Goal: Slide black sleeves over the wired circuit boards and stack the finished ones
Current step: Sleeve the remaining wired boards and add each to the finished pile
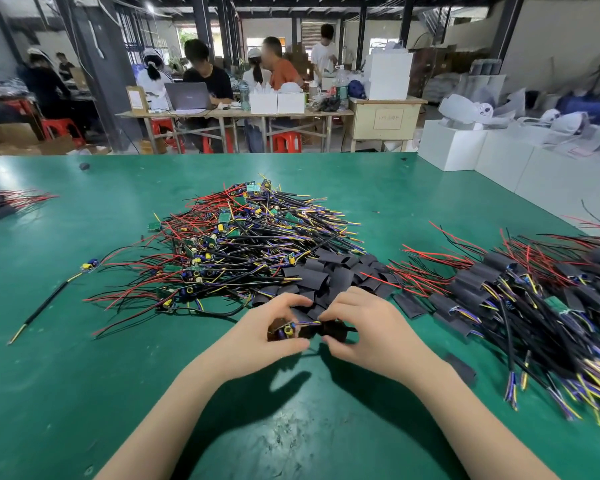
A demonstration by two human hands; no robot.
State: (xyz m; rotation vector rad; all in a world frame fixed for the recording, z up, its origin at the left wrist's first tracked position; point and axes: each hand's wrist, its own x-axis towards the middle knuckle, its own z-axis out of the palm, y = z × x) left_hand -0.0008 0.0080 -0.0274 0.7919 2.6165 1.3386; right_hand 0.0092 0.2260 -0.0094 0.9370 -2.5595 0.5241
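Green surface (84, 341) lies under your hands. Your left hand (274, 327) pinches a wired circuit board (284, 332); your right hand (357, 327) grips a black sleeve (333, 332) touching its wires. Keep the sleeve mouth open and the wires bunched straight. Loose boards (229, 244) lie ahead, the finished stack (520, 299) at right.

Matt black sleeves (329, 275), smooth green tabletop (84, 341)
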